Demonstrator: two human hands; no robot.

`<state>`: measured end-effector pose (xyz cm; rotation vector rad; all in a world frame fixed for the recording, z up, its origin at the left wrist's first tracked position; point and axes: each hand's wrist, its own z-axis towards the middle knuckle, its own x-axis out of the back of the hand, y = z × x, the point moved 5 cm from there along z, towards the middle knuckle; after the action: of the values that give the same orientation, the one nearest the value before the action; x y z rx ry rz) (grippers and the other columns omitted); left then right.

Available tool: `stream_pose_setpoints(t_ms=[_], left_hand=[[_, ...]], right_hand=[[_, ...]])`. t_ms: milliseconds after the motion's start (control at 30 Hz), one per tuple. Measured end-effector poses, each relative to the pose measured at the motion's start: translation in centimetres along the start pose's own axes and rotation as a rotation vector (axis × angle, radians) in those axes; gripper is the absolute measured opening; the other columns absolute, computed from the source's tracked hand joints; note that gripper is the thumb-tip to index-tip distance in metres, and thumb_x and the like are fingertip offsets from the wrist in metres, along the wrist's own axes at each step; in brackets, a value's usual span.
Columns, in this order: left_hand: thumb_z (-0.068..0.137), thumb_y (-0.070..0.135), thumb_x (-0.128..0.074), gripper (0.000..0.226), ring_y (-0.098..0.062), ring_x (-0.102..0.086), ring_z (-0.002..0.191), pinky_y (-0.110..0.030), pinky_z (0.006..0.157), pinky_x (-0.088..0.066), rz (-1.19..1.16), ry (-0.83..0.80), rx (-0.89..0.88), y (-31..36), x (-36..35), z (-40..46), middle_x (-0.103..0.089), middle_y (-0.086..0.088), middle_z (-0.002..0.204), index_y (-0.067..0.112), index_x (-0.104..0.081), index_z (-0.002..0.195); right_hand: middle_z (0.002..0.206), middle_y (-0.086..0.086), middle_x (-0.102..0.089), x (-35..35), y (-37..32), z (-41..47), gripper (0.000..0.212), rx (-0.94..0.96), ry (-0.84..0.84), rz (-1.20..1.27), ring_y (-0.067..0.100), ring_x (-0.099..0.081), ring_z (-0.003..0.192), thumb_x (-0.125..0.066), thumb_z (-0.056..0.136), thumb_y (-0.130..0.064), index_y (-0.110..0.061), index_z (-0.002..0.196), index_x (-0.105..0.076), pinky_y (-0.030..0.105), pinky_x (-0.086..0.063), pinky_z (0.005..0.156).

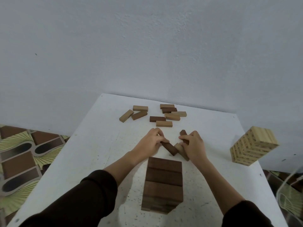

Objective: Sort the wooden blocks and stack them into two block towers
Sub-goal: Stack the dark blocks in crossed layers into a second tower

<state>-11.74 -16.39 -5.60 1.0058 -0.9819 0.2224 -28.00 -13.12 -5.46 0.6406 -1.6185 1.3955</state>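
A tall tower of dark brown blocks [164,182] stands at the table's near middle. A tower of pale blocks [253,147] stands at the right edge. Just beyond the dark tower, my left hand [151,140] grips one end of a dark block [170,149]. My right hand [192,145] holds another dark block [183,134], with a lighter block [179,149] under its fingers. Several loose blocks, light and dark mixed [165,116], lie further back, and three more [132,113] lie to their left.
The white table [98,153] stands against a pale wall. Patterned floor [21,153] shows past the table's left edge. A clear plastic object [290,194] sits off the table's right side.
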Motion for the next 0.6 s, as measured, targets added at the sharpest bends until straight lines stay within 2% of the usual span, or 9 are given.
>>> stream_pose_setpoints(t_ms=[100,167,233,300,400,433,500,600], left_hand=[[0.089,0.009,-0.063,0.030,-0.006,-0.048,0.094,-0.010,0.084,-0.041,-0.053,0.006,0.061,-0.4,-0.2,-0.1,-0.048,0.001,0.116,0.016,-0.065,0.118],[0.087,0.008,-0.065,0.031,-0.005,-0.047,0.093,-0.003,0.078,-0.038,-0.069,0.012,0.069,-0.3,-0.3,-0.1,-0.047,0.002,0.117,0.015,-0.065,0.117],[0.087,0.005,-0.064,0.030,-0.004,-0.047,0.094,-0.001,0.076,-0.037,-0.075,0.016,0.082,-0.4,-0.2,-0.3,-0.048,0.002,0.118,0.013,-0.066,0.115],[0.086,0.002,-0.064,0.029,-0.005,-0.048,0.092,-0.001,0.074,-0.038,-0.075,0.020,0.082,-0.6,0.0,-0.6,-0.049,0.001,0.117,0.012,-0.066,0.113],[0.084,-0.001,-0.065,0.027,-0.005,-0.050,0.086,-0.003,0.074,-0.039,-0.116,0.023,0.068,-0.7,0.1,-1.0,-0.051,0.004,0.110,0.010,-0.069,0.109],[0.084,-0.001,-0.065,0.027,-0.003,-0.051,0.084,-0.004,0.074,-0.039,-0.132,0.021,0.070,-0.7,0.1,-1.2,-0.050,0.008,0.107,0.010,-0.070,0.108],[0.083,-0.001,-0.066,0.027,-0.001,-0.051,0.084,-0.005,0.073,-0.040,-0.167,0.021,0.086,-0.8,0.2,-1.4,-0.048,0.015,0.101,0.012,-0.071,0.106],[0.080,-0.004,-0.068,0.027,-0.005,-0.052,0.082,-0.009,0.071,-0.043,-0.229,0.054,0.138,-0.9,0.3,-1.7,-0.050,0.016,0.096,0.015,-0.071,0.101]], right_hand=[[0.105,0.004,-0.048,-0.3,-0.9,-1.0,0.029,0.053,0.022,0.065,0.010,-0.043,0.084,-0.051,0.096,-0.015,-0.011,0.122,-0.063,0.014,-0.030,0.072],[0.111,0.008,-0.052,-0.3,-1.0,-1.1,0.035,0.052,0.034,0.094,0.011,-0.044,0.086,-0.045,0.099,-0.014,-0.013,0.132,-0.056,0.014,-0.030,0.068],[0.119,0.008,-0.053,-0.1,-0.7,-1.1,0.039,0.017,0.027,0.068,0.015,-0.048,0.095,-0.043,0.099,-0.014,-0.016,0.138,-0.047,0.015,-0.037,0.077],[0.123,0.005,-0.052,0.2,-0.3,-1.0,0.036,-0.001,0.020,0.005,0.017,-0.046,0.108,-0.043,0.099,-0.014,-0.015,0.134,-0.051,0.024,-0.040,0.084],[0.115,0.006,-0.047,0.7,0.3,-1.2,0.029,0.038,0.006,-0.104,0.017,-0.039,0.106,-0.040,0.100,-0.016,-0.009,0.112,-0.065,0.023,-0.035,0.079],[0.115,0.006,-0.046,0.9,0.6,-1.4,0.029,0.046,-0.004,-0.115,0.018,-0.038,0.108,-0.041,0.100,-0.017,-0.008,0.111,-0.066,0.023,-0.034,0.081],[0.121,0.006,-0.045,1.1,0.8,-1.8,0.031,0.067,-0.059,-0.071,0.019,-0.037,0.112,-0.048,0.097,-0.024,-0.011,0.122,-0.060,0.024,-0.035,0.088],[0.125,0.005,-0.042,0.9,0.6,-2.5,0.050,0.090,-0.190,0.009,0.016,-0.038,0.111,-0.063,0.089,-0.027,-0.014,0.135,-0.047,0.025,-0.038,0.094]])
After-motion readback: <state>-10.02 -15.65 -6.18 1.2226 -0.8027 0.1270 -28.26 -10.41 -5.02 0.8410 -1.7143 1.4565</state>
